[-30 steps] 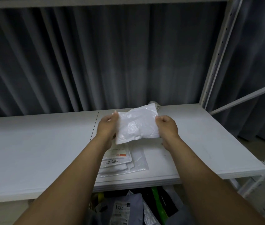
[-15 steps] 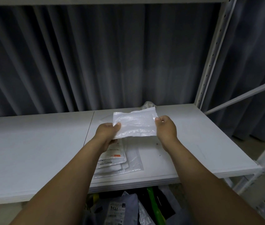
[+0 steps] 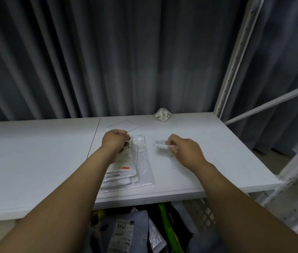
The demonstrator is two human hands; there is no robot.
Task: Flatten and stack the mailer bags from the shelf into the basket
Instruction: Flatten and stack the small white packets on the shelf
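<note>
Two hands bring one white mailer down to the shelf stack

We see the left hand at frame centre, fingers curled, pinching the near edge of a thin white mailer bag. The bag lies almost flat just above the knuckles in the picture. The right hand, right of centre, is also curled and pinches a blurred white strip. We cannot tell whether that is the same bag's other edge. A flattened stack sits on the shelf under the left wrist. One crumpled bag waits at the shelf's back edge, upper centre. The basket shows at bottom centre, with mailers in it.

We judge the step in hand to be laying the flattened bag on the stack. To do it well we'd:
- keep both edges taut on the way down
- square the bag to the stack
- press with flat palms from the middle outward to push the air out

Thin film slides, so we'd release only once it lies still.

Half a second back, both hands held the bag up facing us, stretched between them above the stack. Now the hands are lower and wider apart, and the bag no longer faces us. The crumpled bag at the back is in full view instead of mostly hidden.
</note>
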